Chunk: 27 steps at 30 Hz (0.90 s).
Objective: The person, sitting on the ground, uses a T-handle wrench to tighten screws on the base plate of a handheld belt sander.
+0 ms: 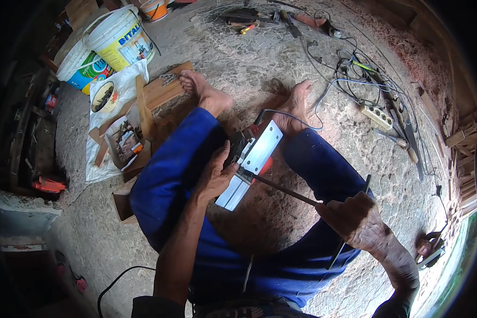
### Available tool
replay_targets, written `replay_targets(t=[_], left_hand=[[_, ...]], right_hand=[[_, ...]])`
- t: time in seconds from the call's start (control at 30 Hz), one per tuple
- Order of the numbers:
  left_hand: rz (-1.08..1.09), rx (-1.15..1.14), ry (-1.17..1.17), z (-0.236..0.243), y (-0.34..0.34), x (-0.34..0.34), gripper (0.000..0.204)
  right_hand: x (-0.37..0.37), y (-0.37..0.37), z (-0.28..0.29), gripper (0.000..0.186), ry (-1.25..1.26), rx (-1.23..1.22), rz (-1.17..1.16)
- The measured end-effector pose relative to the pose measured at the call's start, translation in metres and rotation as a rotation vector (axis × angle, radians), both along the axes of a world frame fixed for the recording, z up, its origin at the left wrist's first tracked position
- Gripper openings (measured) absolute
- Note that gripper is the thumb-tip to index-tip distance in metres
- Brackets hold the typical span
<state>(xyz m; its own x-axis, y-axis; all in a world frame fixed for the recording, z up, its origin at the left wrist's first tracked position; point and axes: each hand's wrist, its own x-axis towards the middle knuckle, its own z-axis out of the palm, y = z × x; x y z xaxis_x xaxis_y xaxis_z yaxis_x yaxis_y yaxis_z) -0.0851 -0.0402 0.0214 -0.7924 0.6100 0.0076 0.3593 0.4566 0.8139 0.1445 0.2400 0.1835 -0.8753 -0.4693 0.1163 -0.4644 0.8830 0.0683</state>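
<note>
An electric hand planer (265, 147) lies upturned between my legs, its silver sole plates facing up and some red housing showing beneath. My left hand (215, 176) grips its side near the middle, with the thumb by the gap between the plates. A T-handle wrench (287, 193) reaches from that gap toward the right. My right hand (352, 220) is closed round its T end, and the crossbar sticks out above and below the fist. The hidden wrench tip meets the planer at the gap; its exact seat cannot be made out.
Two paint buckets (119, 40) stand at the far left. Nearer are a box of small parts (124, 143) and wooden boards (161, 91). Tangled cables, a power strip (376, 115) and a long blade (414, 151) lie at the right. The planer's cord (297, 117) passes my right foot.
</note>
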Motion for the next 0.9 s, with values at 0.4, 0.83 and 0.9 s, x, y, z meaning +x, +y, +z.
replay_targets(t=[0.4, 0.83, 0.9], left_hand=[[-0.055, 0.055, -0.032, -0.013, -0.005, -0.006, 0.074], [-0.042, 0.067, -0.025, -0.014, -0.004, -0.004, 0.075], [-0.042, 0.067, -0.016, -0.014, -0.004, -0.004, 0.075]], right_hand=[[-0.012, -0.01, -0.004, 0.04, -0.054, 0.008, 0.026], [-0.019, -0.015, 0.005, 0.039, -0.069, 0.051, 0.023], [-0.022, -0.014, 0.007, 0.039, -0.071, 0.07, 0.03]])
